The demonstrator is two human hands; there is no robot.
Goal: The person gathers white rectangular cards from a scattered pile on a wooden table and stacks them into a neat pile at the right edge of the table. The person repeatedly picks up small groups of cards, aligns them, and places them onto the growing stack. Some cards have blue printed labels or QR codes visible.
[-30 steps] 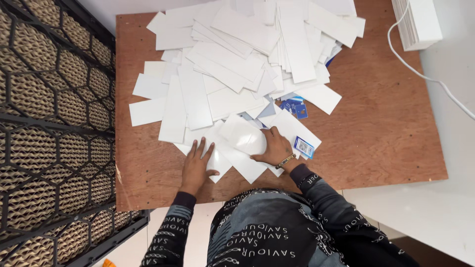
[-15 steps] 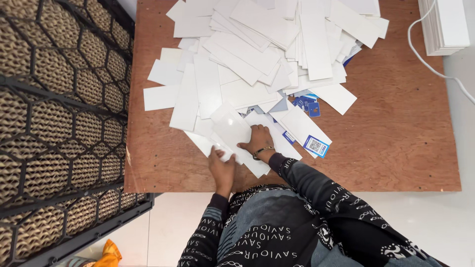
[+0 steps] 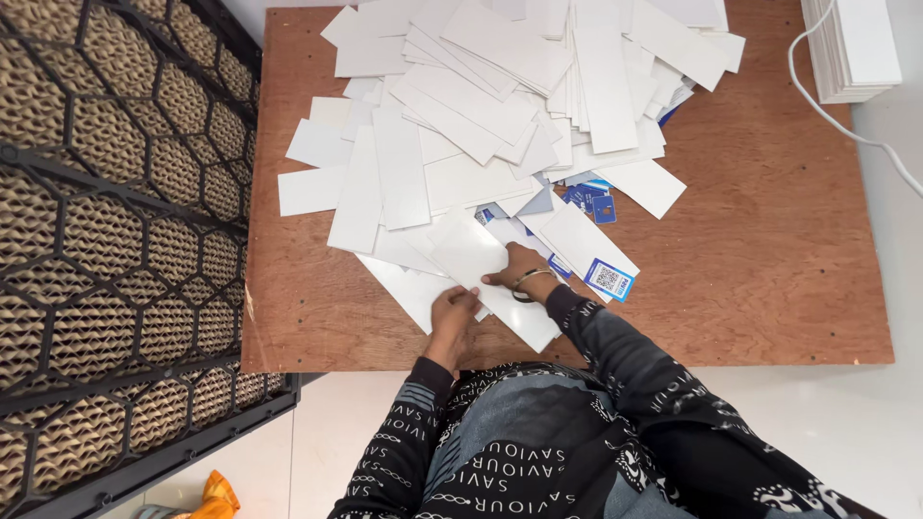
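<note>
Both the left hand [image 3: 450, 312] and right hand [image 3: 514, 272] pinch one white card [image 3: 471, 252] at the table's [image 3: 769, 279] near edge; the big card pile [image 3: 500, 115] beyond looks unsorted.

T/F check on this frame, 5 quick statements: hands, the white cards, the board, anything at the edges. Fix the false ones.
1. Both hands are on white cards at the near edge of the pile. True: the left hand and right hand rest on a white card.
2. The cards lie on a glass table. False: they lie on a brown plywood board.
3. The right wrist wears a bracelet. True.
4. The black hexagonal grille stands right of the board. False: it is at the left side of the picture.
5. Every card in the pile is plain white. False: a few show blue print, such as the blue-printed card beside the right hand.
</note>
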